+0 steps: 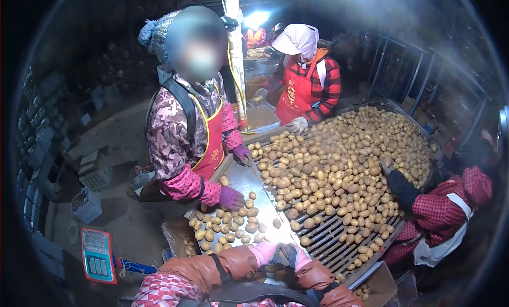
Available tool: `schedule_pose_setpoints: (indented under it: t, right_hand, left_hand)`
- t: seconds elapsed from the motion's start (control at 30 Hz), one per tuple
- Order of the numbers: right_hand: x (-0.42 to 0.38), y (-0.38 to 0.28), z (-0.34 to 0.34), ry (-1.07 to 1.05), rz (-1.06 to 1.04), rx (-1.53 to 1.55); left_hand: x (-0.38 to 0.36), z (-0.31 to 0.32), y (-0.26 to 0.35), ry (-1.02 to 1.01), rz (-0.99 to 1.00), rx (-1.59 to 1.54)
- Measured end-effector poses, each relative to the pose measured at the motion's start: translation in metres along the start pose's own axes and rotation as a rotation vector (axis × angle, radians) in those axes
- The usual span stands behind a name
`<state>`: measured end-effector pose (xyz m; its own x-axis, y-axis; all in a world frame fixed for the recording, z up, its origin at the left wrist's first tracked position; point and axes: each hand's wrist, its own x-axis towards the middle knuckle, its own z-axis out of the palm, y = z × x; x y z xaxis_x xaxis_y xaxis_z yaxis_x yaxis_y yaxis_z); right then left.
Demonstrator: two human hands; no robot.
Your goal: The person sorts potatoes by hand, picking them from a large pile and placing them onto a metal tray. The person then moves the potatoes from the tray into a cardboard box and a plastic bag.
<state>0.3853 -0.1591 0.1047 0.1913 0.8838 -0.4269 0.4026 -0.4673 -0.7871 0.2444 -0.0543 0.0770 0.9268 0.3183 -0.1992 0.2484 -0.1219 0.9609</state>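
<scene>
Low in the view, my left hand [275, 255] and my right hand [289, 254] meet above the near end of a shiny metal sorting table. Brown oversleeves with pink cuffs cover my forearms, and the gloves look grey. The fingers overlap and blur, so I cannot make out their shape or anything between them. Shaded potatoes [260, 275] lie just below. Left of my hands, a group of potatoes [227, 225] rests on the metal sheet [270, 214]. One lone potato [277, 222] sits nearer the slatted rack.
Potatoes [339, 174] heap over the slatted rack [326, 240] to the right. A co-worker's purple glove [231, 198] touches the potatoes at left. Other co-workers stand behind and at right. A scale [98, 255] stands at lower left, a pole [236, 58] at the back.
</scene>
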Motion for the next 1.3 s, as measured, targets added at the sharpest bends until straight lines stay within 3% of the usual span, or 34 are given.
schedule_pose_setpoints:
  t: [0.03, 0.07, 0.13, 0.27, 0.37, 0.43, 0.6, 0.67, 0.8, 0.83, 0.97, 1.03, 1.07, 1.13, 1.2, 1.3]
  right_hand:
    - [-0.001, 0.004, 0.000, 0.005, 0.001, 0.015]
    - [-0.001, 0.005, 0.001, 0.013, 0.008, 0.022]
    - [-0.001, 0.005, 0.004, 0.031, 0.013, 0.045]
    - [0.001, 0.001, 0.004, 0.063, 0.023, 0.101]
    - [0.000, -0.002, 0.003, 0.087, 0.038, 0.135]
    - [-0.004, 0.000, 0.005, 0.096, 0.037, 0.152]
    - [0.001, 0.009, 0.019, 0.121, 0.051, 0.238]
    - [0.003, 0.008, 0.020, 0.139, 0.061, 0.286]
    - [-0.001, 0.007, 0.015, 0.199, 0.114, 0.386]
    - [-0.003, 0.009, 0.016, 0.215, 0.132, 0.416]
    - [-0.008, 0.014, 0.022, 0.298, 0.172, 0.559]
    - [-0.010, 0.023, 0.031, 0.357, 0.175, 0.673]
    - [-0.010, 0.028, 0.038, 0.392, 0.142, 0.755]
    - [-0.011, 0.037, 0.062, 0.510, -0.227, 1.024]
    - [-0.039, 0.044, 0.042, 0.392, 0.023, 0.741]
    - [-0.046, 0.032, 0.012, 0.190, 0.075, 0.373]
  left_hand:
    - [0.017, 0.008, -0.045, 0.028, 0.044, -0.187]
    - [0.009, 0.005, -0.018, 0.014, 0.044, -0.190]
    - [-0.021, -0.015, 0.078, -0.146, -0.019, 0.152]
    - [-0.011, -0.009, 0.063, -0.030, -0.124, 0.311]
    - [-0.002, -0.011, 0.039, -0.107, -0.009, 0.124]
    - [0.003, -0.008, 0.026, -0.025, 0.129, -0.006]
    - [-0.011, -0.017, 0.045, 0.045, -0.059, -0.074]
    - [-0.013, -0.019, 0.053, 0.072, -0.077, 0.292]
    - [-0.023, -0.030, 0.073, -0.039, -0.076, 0.172]
    - [-0.002, -0.017, 0.005, -0.096, -0.030, -0.012]
    - [-0.009, -0.022, 0.025, -0.101, 0.062, 0.035]
    - [-0.024, -0.039, 0.085, -0.234, -0.196, 0.273]
    - [-0.023, -0.038, 0.072, -0.245, -0.192, 0.272]
    - [-0.019, -0.035, 0.056, -0.225, -0.202, -0.186]
    - [-0.035, -0.036, 0.092, -0.393, -0.304, -0.831]
    - [-0.023, -0.022, 0.086, -0.357, -0.359, -0.760]
